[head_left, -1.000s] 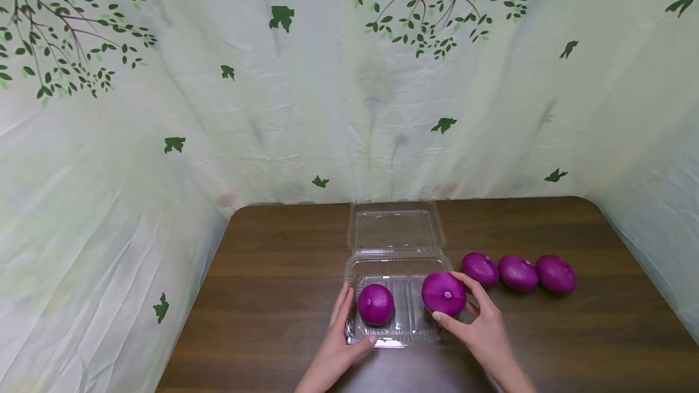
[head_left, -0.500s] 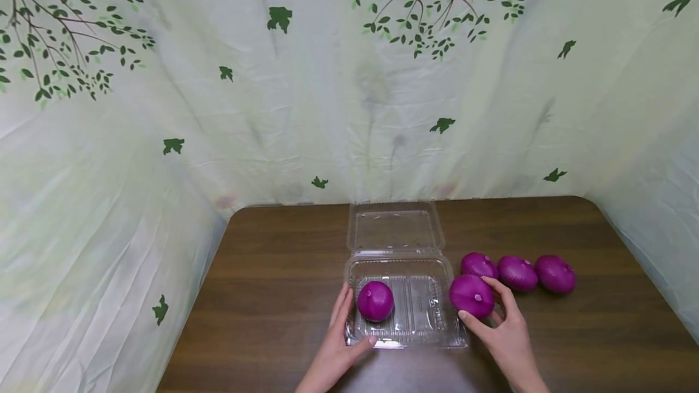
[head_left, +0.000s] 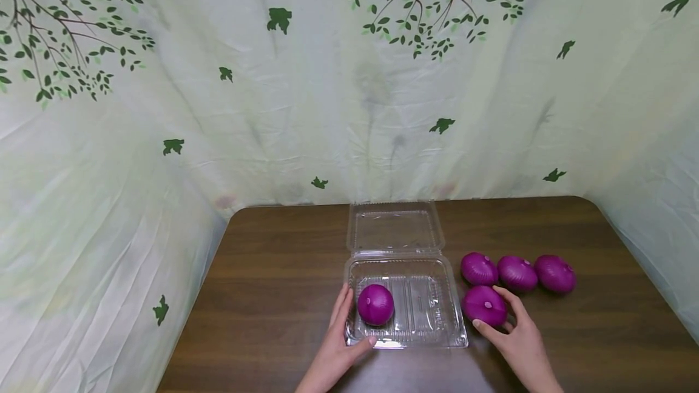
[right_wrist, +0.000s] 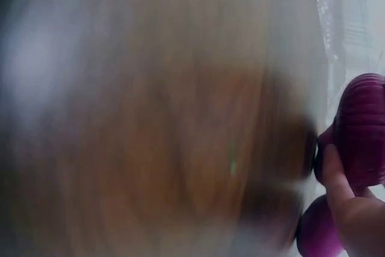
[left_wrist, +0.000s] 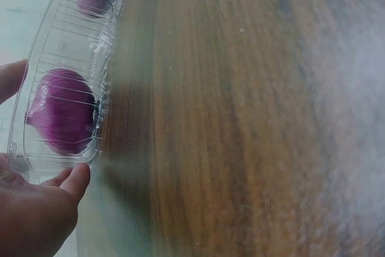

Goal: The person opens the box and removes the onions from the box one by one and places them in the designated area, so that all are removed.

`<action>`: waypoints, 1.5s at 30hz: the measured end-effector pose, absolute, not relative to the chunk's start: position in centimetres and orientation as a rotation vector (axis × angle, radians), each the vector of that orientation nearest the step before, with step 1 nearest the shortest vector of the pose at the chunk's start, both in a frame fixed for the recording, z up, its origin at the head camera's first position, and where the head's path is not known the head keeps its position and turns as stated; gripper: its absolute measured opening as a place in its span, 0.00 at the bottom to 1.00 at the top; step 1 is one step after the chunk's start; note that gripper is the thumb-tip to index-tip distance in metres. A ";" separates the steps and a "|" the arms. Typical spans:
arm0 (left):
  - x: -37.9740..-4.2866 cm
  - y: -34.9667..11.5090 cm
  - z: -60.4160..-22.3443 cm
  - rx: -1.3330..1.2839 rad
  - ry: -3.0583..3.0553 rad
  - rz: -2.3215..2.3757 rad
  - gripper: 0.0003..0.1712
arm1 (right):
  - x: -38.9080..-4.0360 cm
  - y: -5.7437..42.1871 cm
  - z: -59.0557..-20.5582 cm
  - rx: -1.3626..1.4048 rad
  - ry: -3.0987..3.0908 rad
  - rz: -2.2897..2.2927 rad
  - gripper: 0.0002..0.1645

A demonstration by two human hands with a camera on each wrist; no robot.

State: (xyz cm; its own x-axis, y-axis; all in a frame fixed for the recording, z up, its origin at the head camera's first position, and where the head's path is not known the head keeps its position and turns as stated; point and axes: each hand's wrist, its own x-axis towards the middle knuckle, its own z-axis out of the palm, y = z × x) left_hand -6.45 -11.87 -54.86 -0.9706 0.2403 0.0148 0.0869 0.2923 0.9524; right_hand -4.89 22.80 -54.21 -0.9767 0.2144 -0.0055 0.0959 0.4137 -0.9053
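A clear plastic clamshell container [head_left: 406,342] stands with its lid [head_left: 395,228] folded back. One red onion [head_left: 375,304] sits in its left part. My left hand [head_left: 344,338] holds the container's near left corner, fingers along the left wall and thumb at the front edge; the left wrist view shows this left hand [left_wrist: 45,206] beside the onion [left_wrist: 63,112] behind the clear wall. Just right of the container, my right hand [head_left: 513,332] grips another red onion [head_left: 484,306] between thumb and fingers. The right wrist view shows that onion [right_wrist: 363,130] partly, cut off by the frame edge.
Three more red onions stand in a row right of the container: a left one [head_left: 479,268], a middle one [head_left: 517,273] and a right one [head_left: 555,274]. They rest on a brown wooden table [head_left: 284,278]. A leaf-printed curtain [head_left: 306,108] hangs behind.
My right hand has carried its onion rightward from above the container's right part to beside the container, in front of the row. The left hand and container have stayed put.
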 end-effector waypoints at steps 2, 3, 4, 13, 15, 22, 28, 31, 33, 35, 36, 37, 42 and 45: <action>-6.5 -11.9 -54.9 0.317 2.424 1.766 0.59 | -4.9 23.2 -54.3 -0.282 -2.614 1.520 0.48; -6.5 -11.8 -54.9 0.320 2.427 1.766 0.59 | -4.9 23.3 -54.3 -0.283 -2.644 1.476 0.48; -6.5 -11.8 -54.9 0.327 2.434 1.764 0.59 | -4.9 23.5 -54.3 -0.282 -2.668 1.443 0.48; -6.5 -11.8 -55.0 0.335 2.432 1.785 0.58 | -4.9 24.3 -54.1 -0.304 -2.766 1.417 0.50; -6.5 -11.8 -55.0 0.322 2.424 1.784 0.59 | -4.9 24.4 -54.0 -0.306 -2.785 1.402 0.51; -6.4 -11.8 -55.0 0.326 2.418 1.792 0.59 | -4.9 24.4 -54.1 -0.279 -2.824 1.353 0.56; -6.5 -11.8 -55.0 0.313 2.421 1.779 0.59 | -4.6 24.3 -53.8 -0.218 -2.800 1.309 0.55; -6.5 -11.8 -55.0 0.304 2.419 1.775 0.59 | -4.6 24.1 -53.7 -0.156 -2.726 1.263 0.53; -6.4 -11.8 -55.0 0.310 2.422 1.779 0.59 | -4.5 23.9 -53.5 -0.119 -2.683 1.220 0.53; -6.4 -11.8 -55.1 0.317 2.424 1.785 0.59 | -4.6 23.7 -53.4 -0.061 -2.637 1.177 0.52; -6.4 -11.8 -55.0 0.322 2.426 1.788 0.59 | -4.6 23.6 -53.3 -0.038 -2.618 1.150 0.51; -6.4 -11.8 -55.0 0.328 2.428 1.791 0.58 | -4.6 23.4 -53.2 -0.011 -2.595 1.126 0.51; -6.3 -11.8 -54.9 0.342 2.425 1.803 0.58 | -4.7 22.1 -52.9 0.163 -2.460 1.045 0.49; -6.3 -11.8 -54.9 0.337 2.425 1.803 0.58 | -4.7 21.1 -52.7 0.286 -2.405 1.052 0.49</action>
State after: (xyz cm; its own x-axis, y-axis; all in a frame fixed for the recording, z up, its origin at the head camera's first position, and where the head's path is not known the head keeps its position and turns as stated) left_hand -6.32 -11.76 -54.87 -0.9704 0.2360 0.0507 0.1165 0.2738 0.9547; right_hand -4.74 21.09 -52.70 -0.8552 0.0059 0.5183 -0.3765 0.6802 -0.6290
